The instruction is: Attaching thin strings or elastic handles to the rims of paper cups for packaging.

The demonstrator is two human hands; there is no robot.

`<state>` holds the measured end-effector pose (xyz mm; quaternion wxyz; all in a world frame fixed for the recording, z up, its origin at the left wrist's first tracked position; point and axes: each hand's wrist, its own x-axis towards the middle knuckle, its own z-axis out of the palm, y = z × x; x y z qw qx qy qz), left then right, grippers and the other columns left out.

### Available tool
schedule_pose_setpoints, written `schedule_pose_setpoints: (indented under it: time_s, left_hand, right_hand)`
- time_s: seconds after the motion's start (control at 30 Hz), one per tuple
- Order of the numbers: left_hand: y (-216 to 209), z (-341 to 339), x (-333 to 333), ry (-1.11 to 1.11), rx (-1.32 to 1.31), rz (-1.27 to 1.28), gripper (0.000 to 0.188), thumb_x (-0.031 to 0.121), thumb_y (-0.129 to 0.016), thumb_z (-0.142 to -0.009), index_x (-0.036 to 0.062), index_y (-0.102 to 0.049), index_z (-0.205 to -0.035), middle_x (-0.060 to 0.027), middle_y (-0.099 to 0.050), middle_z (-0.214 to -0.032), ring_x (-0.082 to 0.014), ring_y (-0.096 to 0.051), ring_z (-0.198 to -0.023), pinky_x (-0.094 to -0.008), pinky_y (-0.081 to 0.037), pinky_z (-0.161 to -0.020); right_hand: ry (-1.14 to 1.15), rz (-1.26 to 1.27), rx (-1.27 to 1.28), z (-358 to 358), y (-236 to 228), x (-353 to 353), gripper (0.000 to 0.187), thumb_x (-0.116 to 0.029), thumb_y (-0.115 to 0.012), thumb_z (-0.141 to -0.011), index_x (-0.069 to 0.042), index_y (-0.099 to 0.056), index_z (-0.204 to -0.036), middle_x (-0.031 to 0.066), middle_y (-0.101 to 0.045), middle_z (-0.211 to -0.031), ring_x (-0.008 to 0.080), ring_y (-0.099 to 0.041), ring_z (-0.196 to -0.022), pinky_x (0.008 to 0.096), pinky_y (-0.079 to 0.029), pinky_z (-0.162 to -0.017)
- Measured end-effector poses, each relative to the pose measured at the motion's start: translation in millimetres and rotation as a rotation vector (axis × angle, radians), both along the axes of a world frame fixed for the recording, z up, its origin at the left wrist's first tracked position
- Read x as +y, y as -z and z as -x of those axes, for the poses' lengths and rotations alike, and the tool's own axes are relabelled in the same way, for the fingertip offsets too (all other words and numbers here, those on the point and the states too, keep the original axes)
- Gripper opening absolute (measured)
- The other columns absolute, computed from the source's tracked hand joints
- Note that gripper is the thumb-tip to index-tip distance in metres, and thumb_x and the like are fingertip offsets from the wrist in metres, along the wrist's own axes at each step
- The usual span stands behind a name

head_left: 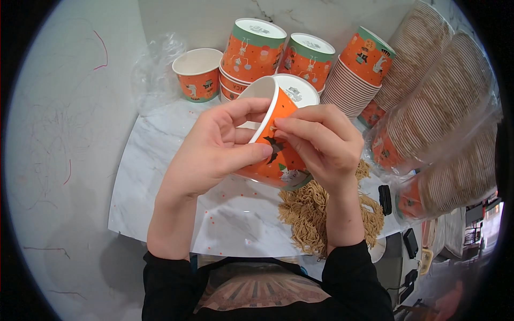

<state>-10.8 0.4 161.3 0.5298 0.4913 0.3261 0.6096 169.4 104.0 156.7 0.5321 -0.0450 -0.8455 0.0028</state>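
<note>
An orange paper bucket (267, 168) with a white rim, a bat and other printed figures is tilted above the table in front of me. My left hand (206, 147) grips its rim, fingers inside and thumb on the outer wall. At the bucket's side near the rim, my right hand (329, 142) is closed in a pinch. A small pale bit shows at its fingertips; I cannot make out what it is. Below my right hand lies a heap of tan cords (302, 214), partly hidden by my forearm.
Behind stand an upright open bucket (199, 88), upside-down buckets (251, 53) and a nested stack (350, 88). Long bagged stacks of buckets (433, 123) lean at the right. A black object (384, 199) is near the cords. Clear plastic (160, 69) lies by the left wall.
</note>
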Motion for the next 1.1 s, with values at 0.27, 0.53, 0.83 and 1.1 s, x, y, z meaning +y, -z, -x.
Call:
schedule_pose_setpoints:
  time_s: [0.27, 0.53, 0.83, 1.1]
  left_hand:
    - [3, 0, 2, -0.023, 0.023, -0.002, 0.049, -0.001, -0.06, -0.091, -0.0088, -0.049, -0.138, -0.0156, -0.062, -0.13, -0.0191, -0.066, -0.113, -0.0322, -0.056, -0.096]
    - [10, 15, 12, 0.08, -0.026, 0.086, 0.032, 0.006, -0.058, -0.098, -0.0058, -0.059, -0.128, -0.0088, -0.069, -0.112, -0.0105, -0.067, -0.099, -0.0224, -0.054, -0.084]
    - [21, 21, 24, 0.173, -0.053, 0.135, 0.017, 0.005, -0.063, -0.096, -0.0061, -0.068, -0.109, -0.0097, -0.072, -0.101, -0.0111, -0.069, -0.09, -0.0243, -0.057, -0.081]
    - [12, 19, 17, 0.087, 0.118, 0.136, 0.017, 0.006, -0.062, -0.097, -0.0059, -0.068, -0.108, -0.008, -0.072, -0.1, -0.011, -0.069, -0.09, -0.0246, -0.057, -0.079]
  right_hand:
    - [0.006, 0.009, -0.05, -3, -2, 0, 0.025, 0.0, -0.08, -0.073, -0.006, -0.077, -0.097, 0.0052, -0.069, -0.085, 0.0177, -0.067, -0.075, 0.0276, -0.051, -0.062]
    - [-0.043, 0.203, -0.085, -9, -5, -5, 0.024, 0.003, -0.079, -0.075, -0.006, -0.079, -0.097, 0.0054, -0.069, -0.088, 0.0147, -0.067, -0.076, 0.0255, -0.052, -0.063]
    - [-0.052, 0.403, -0.08, -9, -2, -9, 0.017, -0.005, -0.081, -0.076, -0.006, -0.078, -0.093, 0.0032, -0.067, -0.083, 0.0168, -0.066, -0.069, 0.0282, -0.052, -0.06]
    - [-0.097, 0.492, -0.106, -11, -2, -8, 0.02, 0.001, -0.08, -0.076, -0.004, -0.078, -0.096, 0.0042, -0.068, -0.085, 0.013, -0.067, -0.075, 0.0259, -0.053, -0.064]
